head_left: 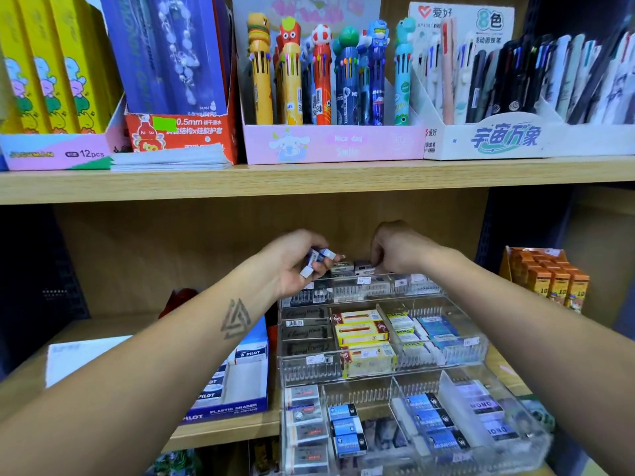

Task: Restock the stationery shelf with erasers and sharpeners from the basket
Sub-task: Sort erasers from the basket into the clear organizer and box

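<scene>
Erasers (318, 257), a small bunch, sit gripped in the left hand (295, 261). Right hand (395, 250) pinches a dark boxed eraser (365, 266) at the acrylic rack's (378, 290) top tier.

the right hand (395, 250) has its fingers curled down behind the top tier of the clear acrylic organizer (364, 286), so its fingertips are hidden and whether they pinch anything cannot be told. the small erasers (318, 259) in the left hand (295, 261) are partly covered by its fingers; their print is too small to read and their count is unclear. the dark boxes (347, 266) in the top tier are mostly hidden behind the hands. the organizer's lowest tier is blurred and cut off by the bottom edge. the red object (180, 298) behind the left forearm is largely hidden. the orange boxes (549, 280) at right carry print too small to read. both elbows lie outside the frame.
</scene>
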Action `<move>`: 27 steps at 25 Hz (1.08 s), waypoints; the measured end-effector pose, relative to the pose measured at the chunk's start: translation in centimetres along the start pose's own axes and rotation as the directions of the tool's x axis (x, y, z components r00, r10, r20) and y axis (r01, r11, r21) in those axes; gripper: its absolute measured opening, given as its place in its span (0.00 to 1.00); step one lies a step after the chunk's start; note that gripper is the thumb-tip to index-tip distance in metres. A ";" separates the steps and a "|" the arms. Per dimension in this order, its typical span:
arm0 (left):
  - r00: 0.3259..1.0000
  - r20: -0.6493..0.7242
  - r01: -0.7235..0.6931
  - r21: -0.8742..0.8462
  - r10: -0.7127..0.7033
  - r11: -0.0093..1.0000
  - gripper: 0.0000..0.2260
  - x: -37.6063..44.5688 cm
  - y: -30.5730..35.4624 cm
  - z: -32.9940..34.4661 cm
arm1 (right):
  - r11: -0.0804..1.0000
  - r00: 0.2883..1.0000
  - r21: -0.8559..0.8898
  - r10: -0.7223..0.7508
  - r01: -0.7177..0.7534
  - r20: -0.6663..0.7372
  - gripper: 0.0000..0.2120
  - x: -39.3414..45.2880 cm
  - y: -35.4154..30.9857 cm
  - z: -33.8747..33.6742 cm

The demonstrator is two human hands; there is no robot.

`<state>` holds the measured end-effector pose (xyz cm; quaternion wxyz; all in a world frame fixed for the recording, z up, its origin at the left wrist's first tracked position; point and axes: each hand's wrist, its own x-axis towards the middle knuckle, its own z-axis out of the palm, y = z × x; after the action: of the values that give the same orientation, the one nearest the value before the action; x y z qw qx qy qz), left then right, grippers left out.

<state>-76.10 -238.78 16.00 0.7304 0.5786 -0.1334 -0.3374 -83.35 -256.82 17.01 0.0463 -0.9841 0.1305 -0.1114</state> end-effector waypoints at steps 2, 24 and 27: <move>1.000 0.000 0.002 0.012 -0.002 1.000 0.02 0.2 -0.2 -0.4 | 1.000 1.000 -0.027 0.012 -0.012 0.000 0.05 0.4 -0.1 0.6; 0.958 -0.197 -0.177 0.167 0.209 0.970 0.10 -1.3 0.1 -1.3 | 0.999 0.998 0.047 -0.021 0.018 0.064 0.11 0.1 -2.3 -0.7; 0.938 -0.257 -0.181 0.204 0.231 0.962 0.11 -1.4 -0.1 -1.5 | 0.996 0.997 0.058 -0.070 0.068 0.038 0.09 0.7 -3.5 1.0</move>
<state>-76.26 -236.80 15.76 0.7188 0.6658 -0.1189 -0.1610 -81.58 -253.57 16.60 0.0731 -0.9883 0.0924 -0.0971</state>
